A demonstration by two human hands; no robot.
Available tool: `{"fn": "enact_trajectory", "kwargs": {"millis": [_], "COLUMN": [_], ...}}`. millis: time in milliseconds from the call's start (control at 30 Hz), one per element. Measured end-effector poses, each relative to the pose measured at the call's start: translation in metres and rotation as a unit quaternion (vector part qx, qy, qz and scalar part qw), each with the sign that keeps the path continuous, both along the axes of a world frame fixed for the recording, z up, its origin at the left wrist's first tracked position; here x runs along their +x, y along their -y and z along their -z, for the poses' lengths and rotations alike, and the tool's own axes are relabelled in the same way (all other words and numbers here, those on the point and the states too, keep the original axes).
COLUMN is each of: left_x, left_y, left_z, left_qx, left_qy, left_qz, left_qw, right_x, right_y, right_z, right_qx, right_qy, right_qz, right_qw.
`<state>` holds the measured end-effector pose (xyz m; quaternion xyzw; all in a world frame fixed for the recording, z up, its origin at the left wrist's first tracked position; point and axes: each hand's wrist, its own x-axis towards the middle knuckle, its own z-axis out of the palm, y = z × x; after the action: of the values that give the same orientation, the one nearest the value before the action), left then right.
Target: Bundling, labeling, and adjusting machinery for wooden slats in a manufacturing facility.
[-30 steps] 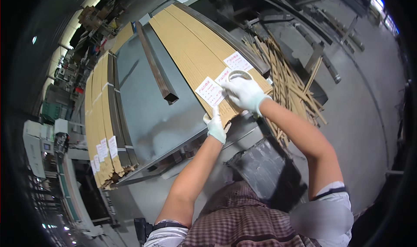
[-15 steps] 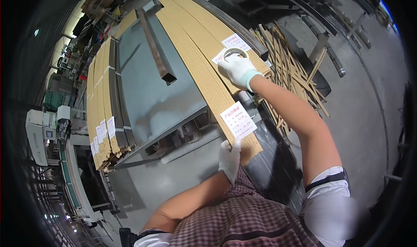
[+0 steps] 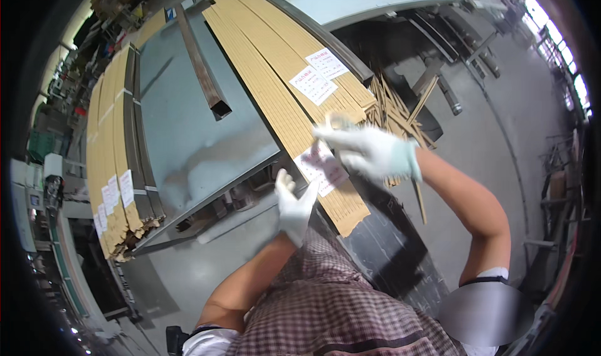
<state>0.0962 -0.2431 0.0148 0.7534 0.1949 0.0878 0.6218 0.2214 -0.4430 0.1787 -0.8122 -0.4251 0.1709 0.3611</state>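
A white paper label (image 3: 321, 167) with red print lies on the near end of a long tan ribbed strip (image 3: 345, 209). My gloved left hand (image 3: 296, 201) is at the strip's left edge, fingers spread, with the thumb tip at the label's lower left side. Above the label, my gloved right hand (image 3: 369, 148) is closed on a roll of tape (image 3: 339, 121), both smeared by motion. Two more labels, a left one (image 3: 313, 86) and a right one (image 3: 327, 64), rest on the neighbouring tan strips farther off.
A rusty square tube (image 3: 201, 68) lies across the grey metal table (image 3: 188, 137). Tied tan strips (image 3: 103, 149) with labels stand stacked on the left. Thin scrap strips (image 3: 400, 109) are heaped at right, and a dark board (image 3: 394, 249) sits below the near strip end.
My right hand has moved nearer with the tape roll, from the far labels to above the near label. My left hand has shifted left and its fingers have spread. The view has turned slightly.
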Motion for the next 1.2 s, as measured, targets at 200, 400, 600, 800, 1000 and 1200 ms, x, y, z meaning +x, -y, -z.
{"fn": "enact_trajectory", "kwargs": {"millis": [200, 400, 600, 800, 1000, 1200], "left_x": [-0.02, -0.018, 0.006, 0.036, 0.022, 0.037], "left_y": [-0.012, -0.064, -0.021, -0.038, -0.092, -0.037], "left_z": [-0.105, -0.027, 0.085, 0.155, 0.068, -0.052], "left_qx": [-0.326, -0.348, -0.342, -0.453, -0.306, -0.309], "left_qy": [-0.033, -0.113, -0.019, -0.08, -0.238, -0.001], "left_qz": [0.259, 0.237, 0.209, 0.43, 0.411, 0.341], "left_qw": [0.909, 0.9, 0.916, 0.777, 0.825, 0.888], "right_x": [-0.061, 0.027, -0.002, -0.031, -0.07, -0.057], "right_y": [-0.017, 0.0, -0.009, -0.035, -0.067, -0.04], "right_z": [-0.017, 0.008, 0.154, 0.127, 0.102, 0.104], "right_qx": [-0.057, -0.331, -0.081, 0.136, -0.139, 0.036], "right_qy": [-0.16, 0.048, -0.344, -0.294, 0.029, -0.065], "right_qz": [-0.143, -0.056, 0.103, 0.458, 0.302, 0.155], "right_qw": [0.975, 0.941, 0.93, 0.828, 0.943, 0.985]}}
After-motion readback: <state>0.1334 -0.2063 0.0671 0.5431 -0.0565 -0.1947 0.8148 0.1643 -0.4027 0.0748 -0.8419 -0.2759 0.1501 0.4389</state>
